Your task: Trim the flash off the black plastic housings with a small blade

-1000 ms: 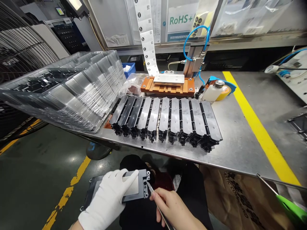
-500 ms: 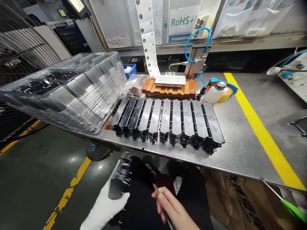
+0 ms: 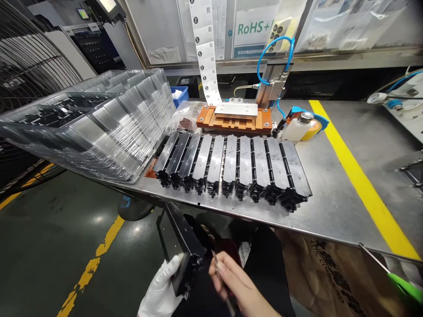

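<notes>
My left hand (image 3: 162, 288), in a white glove, grips the near end of a long black plastic part (image 3: 181, 233) below the table edge, above my lap. The part is tilted, its far end pointing up toward the table. Close to its right side, my bare right hand (image 3: 231, 277) is closed around a thin metal tool (image 3: 214, 257) with a narrow tip; whether it is a blade or a scraper I cannot tell. A row of similar black parts (image 3: 245, 163) with shiny flat tops lies along the table front.
At left stands a tall stack of clear plastic trays (image 3: 132, 119), black parts in the top one. Behind the row is an orange fixture (image 3: 234, 121) with a pneumatic cylinder. A white bottle (image 3: 297, 127) stands right of it. A green-handled tool (image 3: 403, 286) sticks out at lower right.
My left hand has moved right and turned the black part, so its long smooth face shows and its near end is close to the tool. My right hand has hardly moved.
</notes>
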A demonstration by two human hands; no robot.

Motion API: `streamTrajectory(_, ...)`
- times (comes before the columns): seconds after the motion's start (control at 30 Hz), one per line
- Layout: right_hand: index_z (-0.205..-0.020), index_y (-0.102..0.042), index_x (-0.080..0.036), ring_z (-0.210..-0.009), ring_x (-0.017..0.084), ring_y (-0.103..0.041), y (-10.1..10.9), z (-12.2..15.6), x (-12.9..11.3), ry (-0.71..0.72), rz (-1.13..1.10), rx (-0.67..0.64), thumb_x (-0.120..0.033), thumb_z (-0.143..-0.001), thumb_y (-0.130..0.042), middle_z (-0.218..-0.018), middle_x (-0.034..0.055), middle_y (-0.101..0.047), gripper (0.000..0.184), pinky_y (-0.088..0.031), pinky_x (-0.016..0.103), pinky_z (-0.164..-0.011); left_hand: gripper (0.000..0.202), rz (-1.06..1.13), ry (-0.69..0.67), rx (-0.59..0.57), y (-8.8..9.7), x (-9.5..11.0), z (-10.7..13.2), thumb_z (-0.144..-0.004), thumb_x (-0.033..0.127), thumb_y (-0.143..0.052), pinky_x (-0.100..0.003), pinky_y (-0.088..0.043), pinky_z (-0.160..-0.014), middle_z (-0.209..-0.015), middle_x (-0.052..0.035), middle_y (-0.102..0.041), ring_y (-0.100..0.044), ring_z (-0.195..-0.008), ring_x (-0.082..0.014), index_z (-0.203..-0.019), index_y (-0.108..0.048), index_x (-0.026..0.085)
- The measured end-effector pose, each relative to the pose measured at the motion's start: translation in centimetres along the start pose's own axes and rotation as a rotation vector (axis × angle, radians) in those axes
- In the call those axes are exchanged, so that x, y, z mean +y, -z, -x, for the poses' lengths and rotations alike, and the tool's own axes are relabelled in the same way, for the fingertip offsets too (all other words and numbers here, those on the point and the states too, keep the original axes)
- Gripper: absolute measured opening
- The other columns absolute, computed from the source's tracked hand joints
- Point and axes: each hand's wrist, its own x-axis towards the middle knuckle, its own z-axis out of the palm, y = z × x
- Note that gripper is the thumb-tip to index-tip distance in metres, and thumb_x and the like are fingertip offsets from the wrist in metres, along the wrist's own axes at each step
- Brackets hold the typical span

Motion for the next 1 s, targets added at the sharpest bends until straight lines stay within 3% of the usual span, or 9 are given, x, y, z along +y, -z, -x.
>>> streamTrajectory(0.07,-0.097,-0.056,-0.024,-0.067,0.014,-0.046,0.9,0.5,-1.2,0.058,0.394,0.086,-0.061,-0.092,-0.041,-0.075,-0.0018,-0.053,0.041,-0.034,0.029,-0.065,0.025,-0.082,-0.011,0.021,0.1,0.3,0.2,-0.075,0.045,-0.070,-0.049,-0.051,-0.100,-0.096,-0.0038,-0.076,-0.065,-0.108,-0.0293,-0.093,-0.074,0.027)
streamTrajectory(0.13,-0.096,-0.057,-0.025,-0.069,0.015,-0.049,1.5,0.6,-2.0,0.121,0.716,0.106,-0.062,-0.087,-0.050,-0.078,-0.0015,-0.056,0.038,-0.035,0.029,-0.065,0.021,-0.069,0.000,0.018,-0.4,1.2,0.4,-0.077,0.041,-0.070,-0.046,-0.049,-0.103,-0.095,-0.0036,-0.076,-0.065,-0.107,-0.0272,-0.090,-0.074,0.026)
streamTrajectory(0.27,-0.080,-0.056,-0.023,-0.060,0.013,-0.047,1.8,0.1,-2.4,0.248,0.990,0.101,-0.065,-0.076,-0.064,-0.068,-0.0041,-0.054,0.043,-0.031,0.027,-0.056,0.018,0.190,0.130,-0.079,-2.4,3.2,1.3,-0.083,0.038,-0.065,-0.031,-0.052,-0.094,-0.082,-0.0009,-0.074,-0.067,-0.084,-0.0174,-0.080,-0.074,0.023)
streamTrajectory(0.4,-0.077,-0.053,-0.023,-0.057,0.011,-0.044,1.7,-0.4,-2.7,0.293,1.002,0.065,-0.068,-0.074,-0.065,-0.067,-0.0054,-0.054,0.046,-0.030,0.025,-0.054,0.028,0.355,0.223,-0.179,-3.9,4.2,2.1,-0.082,0.044,-0.066,-0.029,-0.054,-0.071,-0.072,-0.0035,-0.071,-0.064,-0.069,-0.0171,-0.085,-0.075,0.018)
streamTrajectory(0.53,-0.078,-0.054,-0.024,-0.058,0.011,-0.044,1.8,-0.3,-3.2,0.267,0.990,0.026,-0.071,-0.067,-0.068,-0.067,-0.0057,-0.054,0.051,-0.029,0.025,-0.054,0.031,0.457,0.245,-0.218,-4.2,4.3,2.2,-0.079,0.042,-0.069,-0.032,-0.053,-0.078,-0.084,-0.0065,-0.074,-0.066,-0.078,-0.0205,-0.098,-0.075,0.017)
streamTrajectory(0.7,-0.073,-0.053,-0.023,-0.058,0.010,-0.043,1.6,-0.1,-3.5,0.230,0.942,0.021,-0.067,-0.065,-0.073,-0.065,-0.0067,-0.051,0.049,-0.028,0.025,-0.053,0.030,0.371,0.211,-0.263,-3.7,4.2,2.0,-0.081,0.041,-0.068,-0.038,-0.053,-0.085,-0.085,-0.0090,-0.074,-0.067,-0.079,-0.0224,-0.092,-0.077,0.015)
streamTrajectory(0.83,-0.066,-0.050,-0.022,-0.058,0.010,-0.043,1.7,-0.2,-2.8,0.251,0.876,0.040,-0.065,-0.067,-0.073,-0.064,-0.0065,-0.050,0.049,-0.028,0.025,-0.054,0.031,0.407,0.216,-0.246,-3.8,4.2,2.0,-0.080,0.041,-0.069,-0.033,-0.053,-0.076,-0.079,-0.0060,-0.072,-0.065,-0.074,-0.0196,-0.098,-0.076,0.017)
streamTrajectory(1.0,-0.063,-0.048,-0.022,-0.056,0.010,-0.042,1.7,-0.2,-2.3,0.262,0.838,0.082,-0.064,-0.069,-0.072,-0.061,-0.0061,-0.049,0.049,-0.028,0.026,-0.052,0.027,0.365,0.216,-0.226,-4.6,4.8,2.2,-0.082,0.041,-0.066,-0.028,-0.052,-0.068,-0.067,-0.0031,-0.068,-0.062,-0.066,-0.0165,-0.079,-0.074,0.016)
